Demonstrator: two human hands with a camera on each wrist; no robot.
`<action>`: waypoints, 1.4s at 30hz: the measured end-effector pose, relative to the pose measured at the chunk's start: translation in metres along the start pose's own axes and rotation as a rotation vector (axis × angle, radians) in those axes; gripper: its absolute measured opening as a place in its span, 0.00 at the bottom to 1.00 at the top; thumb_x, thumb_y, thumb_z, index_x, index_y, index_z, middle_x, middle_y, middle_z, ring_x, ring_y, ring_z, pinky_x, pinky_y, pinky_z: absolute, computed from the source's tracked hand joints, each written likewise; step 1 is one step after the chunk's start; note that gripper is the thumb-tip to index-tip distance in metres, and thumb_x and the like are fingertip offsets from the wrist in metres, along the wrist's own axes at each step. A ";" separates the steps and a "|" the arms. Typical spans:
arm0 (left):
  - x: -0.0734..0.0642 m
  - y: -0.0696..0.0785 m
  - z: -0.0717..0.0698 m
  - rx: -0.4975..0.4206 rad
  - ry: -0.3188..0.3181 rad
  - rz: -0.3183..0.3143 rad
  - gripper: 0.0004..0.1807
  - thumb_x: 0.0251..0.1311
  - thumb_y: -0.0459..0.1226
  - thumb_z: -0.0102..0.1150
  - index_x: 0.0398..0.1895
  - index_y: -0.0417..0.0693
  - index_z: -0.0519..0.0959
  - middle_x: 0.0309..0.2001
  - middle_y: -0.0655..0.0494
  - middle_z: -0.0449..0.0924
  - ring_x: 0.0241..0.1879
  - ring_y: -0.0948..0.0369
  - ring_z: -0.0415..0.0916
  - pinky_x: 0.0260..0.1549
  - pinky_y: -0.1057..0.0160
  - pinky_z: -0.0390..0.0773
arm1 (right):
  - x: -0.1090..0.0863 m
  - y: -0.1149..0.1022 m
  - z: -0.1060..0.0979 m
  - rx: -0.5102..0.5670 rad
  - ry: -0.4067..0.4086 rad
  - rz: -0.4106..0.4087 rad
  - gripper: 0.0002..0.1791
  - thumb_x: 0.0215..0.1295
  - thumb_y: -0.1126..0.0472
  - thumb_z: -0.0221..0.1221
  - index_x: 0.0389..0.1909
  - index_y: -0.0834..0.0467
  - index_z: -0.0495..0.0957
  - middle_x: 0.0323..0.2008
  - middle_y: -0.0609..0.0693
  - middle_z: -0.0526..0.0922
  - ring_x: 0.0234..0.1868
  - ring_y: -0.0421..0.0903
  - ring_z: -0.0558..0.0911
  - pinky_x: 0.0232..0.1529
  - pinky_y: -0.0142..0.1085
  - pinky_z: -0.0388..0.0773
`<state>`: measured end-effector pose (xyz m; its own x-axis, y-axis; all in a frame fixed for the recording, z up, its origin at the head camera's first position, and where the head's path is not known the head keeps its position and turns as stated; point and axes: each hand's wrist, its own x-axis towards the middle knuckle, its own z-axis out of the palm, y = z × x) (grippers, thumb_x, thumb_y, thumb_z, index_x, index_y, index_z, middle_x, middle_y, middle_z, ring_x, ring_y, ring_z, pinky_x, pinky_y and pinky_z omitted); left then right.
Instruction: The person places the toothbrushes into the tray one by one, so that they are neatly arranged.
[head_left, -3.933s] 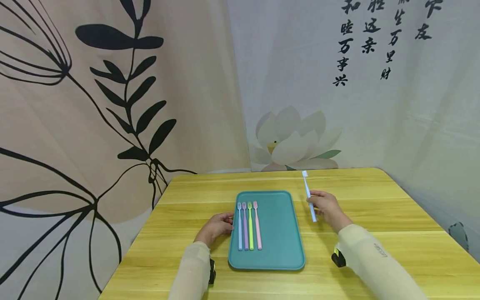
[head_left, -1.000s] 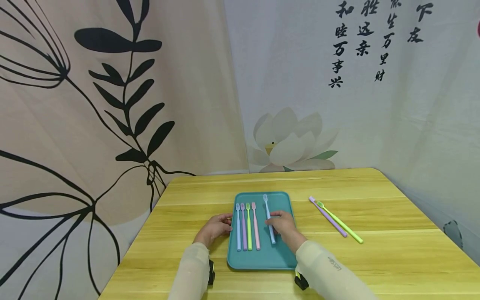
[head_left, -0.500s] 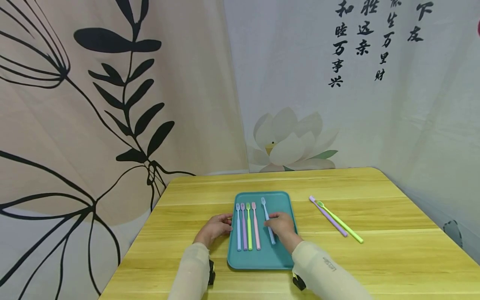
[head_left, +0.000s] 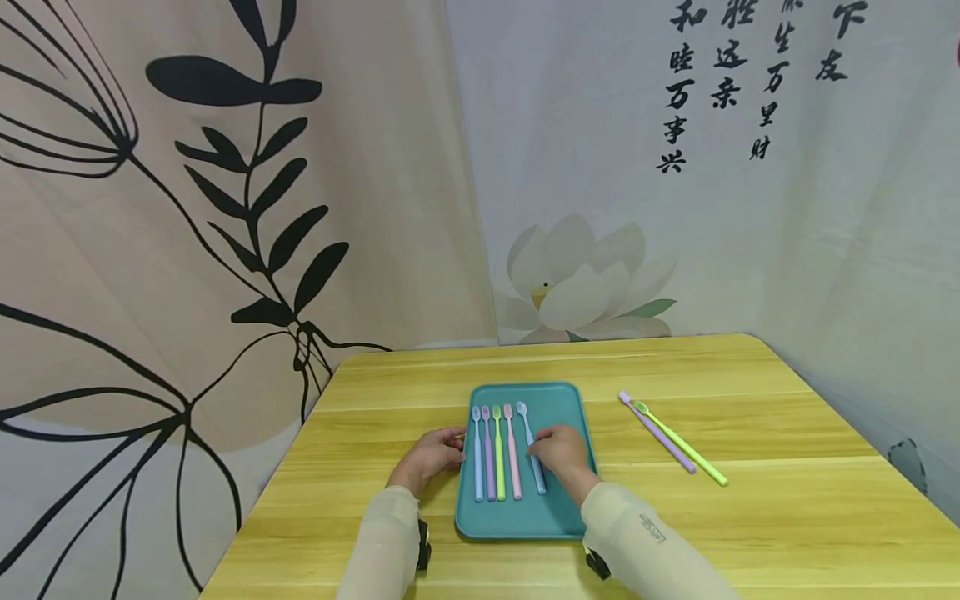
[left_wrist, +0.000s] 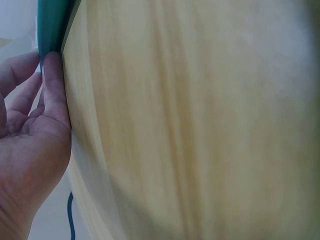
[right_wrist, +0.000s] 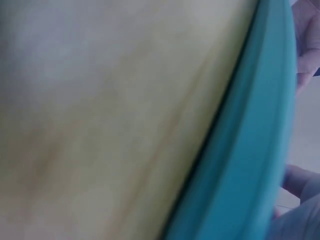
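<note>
A teal tray (head_left: 495, 523) lies on the table. Blue (head_left: 477, 458), purple (head_left: 489, 458), green (head_left: 499, 458) and pink (head_left: 513, 457) toothbrushes stand in a row in its left half, heads away from me. My right hand (head_left: 564, 457) pinches another light blue toothbrush (head_left: 537, 471) inside the tray, right of the pink one. That brush tilts slightly, its head toward the pink one's head. At the tray's left rim, my left hand (head_left: 431, 458) holds the edge between thumb and fingers, seen in the left wrist view on the rim (left_wrist: 50, 27). In the right wrist view, my right hand is only partly visible.
Right of the tray, a purple toothbrush (head_left: 660, 435) and a green toothbrush (head_left: 684, 446) lie slanted close together on the wooden table (head_left: 787, 517). A printed cloth (head_left: 390, 167) hangs behind the table's far edge.
My right hand has brought the light blue toothbrush from right of the tray into it and shifted its head left. Purple and green toothbrushes now lie on the right. My left hand stays put.
</note>
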<state>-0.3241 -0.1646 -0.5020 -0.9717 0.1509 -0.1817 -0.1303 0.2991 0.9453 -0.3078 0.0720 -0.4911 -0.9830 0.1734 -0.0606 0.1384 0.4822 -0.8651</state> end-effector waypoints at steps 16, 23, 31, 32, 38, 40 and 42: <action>0.000 -0.001 -0.001 0.005 -0.005 -0.001 0.32 0.56 0.20 0.57 0.68 0.31 0.68 0.45 0.43 0.73 0.44 0.54 0.73 0.48 0.55 0.79 | -0.001 0.004 0.000 0.062 -0.051 -0.035 0.11 0.54 0.70 0.65 0.39 0.67 0.85 0.29 0.53 0.82 0.24 0.43 0.79 0.25 0.35 0.80; 0.000 -0.001 -0.002 -0.003 -0.013 0.001 0.32 0.56 0.20 0.56 0.67 0.30 0.68 0.45 0.44 0.73 0.43 0.54 0.73 0.48 0.57 0.79 | -0.002 0.002 0.004 0.092 -0.072 -0.012 0.10 0.55 0.70 0.65 0.40 0.68 0.84 0.27 0.52 0.81 0.24 0.43 0.79 0.26 0.34 0.81; -0.001 -0.001 -0.002 -0.006 -0.019 0.020 0.31 0.56 0.20 0.57 0.67 0.31 0.69 0.45 0.44 0.73 0.44 0.54 0.73 0.47 0.57 0.80 | -0.003 0.000 0.005 0.107 -0.078 -0.023 0.11 0.55 0.71 0.65 0.40 0.69 0.84 0.28 0.53 0.82 0.24 0.43 0.80 0.27 0.35 0.82; -0.002 -0.001 -0.002 -0.006 -0.022 0.028 0.31 0.56 0.20 0.57 0.67 0.31 0.69 0.44 0.44 0.73 0.43 0.54 0.74 0.47 0.58 0.80 | -0.003 -0.001 0.005 0.113 -0.079 -0.019 0.11 0.55 0.71 0.65 0.40 0.69 0.84 0.28 0.53 0.82 0.24 0.43 0.80 0.27 0.35 0.82; 0.000 -0.002 -0.001 -0.019 -0.018 0.022 0.31 0.56 0.19 0.57 0.67 0.31 0.69 0.45 0.44 0.73 0.43 0.54 0.74 0.47 0.56 0.80 | -0.003 -0.003 0.005 0.135 -0.093 0.001 0.11 0.55 0.72 0.65 0.40 0.69 0.84 0.26 0.53 0.81 0.25 0.43 0.79 0.27 0.35 0.81; 0.002 -0.003 -0.001 -0.017 -0.015 0.016 0.32 0.56 0.19 0.56 0.67 0.31 0.68 0.46 0.43 0.73 0.43 0.54 0.73 0.48 0.55 0.80 | -0.003 -0.003 0.005 0.136 -0.095 0.004 0.11 0.55 0.72 0.65 0.40 0.69 0.84 0.26 0.53 0.81 0.25 0.43 0.79 0.27 0.35 0.81; 0.003 -0.003 0.000 -0.014 -0.012 0.013 0.32 0.56 0.19 0.56 0.68 0.30 0.68 0.46 0.42 0.72 0.43 0.54 0.73 0.48 0.54 0.80 | -0.002 -0.003 0.005 0.138 -0.098 0.004 0.11 0.55 0.72 0.65 0.41 0.70 0.84 0.26 0.53 0.81 0.25 0.43 0.79 0.27 0.35 0.81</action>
<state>-0.3263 -0.1655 -0.5053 -0.9709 0.1657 -0.1728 -0.1208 0.2842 0.9511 -0.3067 0.0657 -0.4913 -0.9904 0.0878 -0.1067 0.1313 0.3581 -0.9244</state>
